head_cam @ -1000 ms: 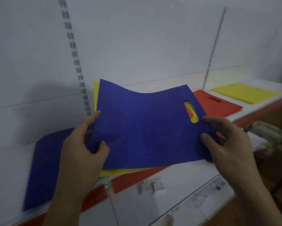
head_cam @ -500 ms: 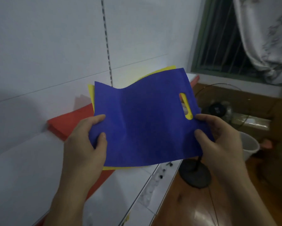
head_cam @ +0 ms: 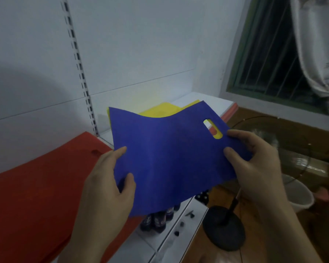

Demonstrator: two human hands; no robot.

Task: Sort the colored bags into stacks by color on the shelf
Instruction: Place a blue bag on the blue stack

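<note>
**First voice:** What sits at the centre?

**Second voice:** A blue bag (head_cam: 171,158), flat, with a cut-out handle slot near its right end. It is held up in the air in front of the shelf (head_cam: 218,106), with its top edge dipping in the middle. The left hand (head_cam: 106,186) grips the bag's lower left edge, thumb pressed on the front. The right hand (head_cam: 254,164) pinches the right edge just below the slot, thumb also on the front.

**First voice:** And around it?

**Second voice:** A yellow bag (head_cam: 159,111) peeks out above the blue one and through the slot (whether it is held too or lies on the shelf, I cannot tell). A red bag (head_cam: 36,186) lies flat on the shelf's left part, reaching its front edge. Dark bottles (head_cam: 158,219) stand on a lower shelf. To the right, on a wooden floor, are a round black stand base (head_cam: 224,230) and a white bucket (head_cam: 298,194). A barred window (head_cam: 264,63) fills the upper right.
</note>
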